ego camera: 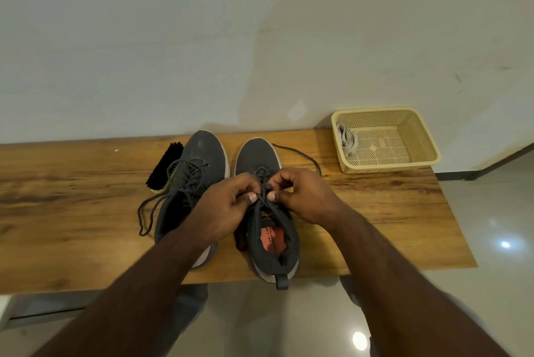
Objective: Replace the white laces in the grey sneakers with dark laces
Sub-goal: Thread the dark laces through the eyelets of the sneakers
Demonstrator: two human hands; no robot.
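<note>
Head view only. Wood-grain counter [375,212] against a pale wall, carrying a pair of grey knit sneakers with white soles, toes pointing far. Left grey sneaker [202,154] already carries a dark lace [190,174], its loose ends trailing off the left side onto the counter. Right grey sneaker [260,157] sits under both hands, heel overhanging the near edge, probably pulled close for reach. Left hand [228,203] and right hand [300,197] meet over the upper eyelets; the fingers of each are curled and pinching the dark cord [264,197] between thumb and fingertip, seemingly drawing it snug or starting a knot. One free end of dark lace [300,152] runs out to the right past the toe. Cream perforated plastic basket [419,160] stands at the far right, holding a bundled white lace [346,139], evidently set aside there as removed. Black-bristled brush [164,165] lies just left of the left sneaker. Judged near the finish.
</note>
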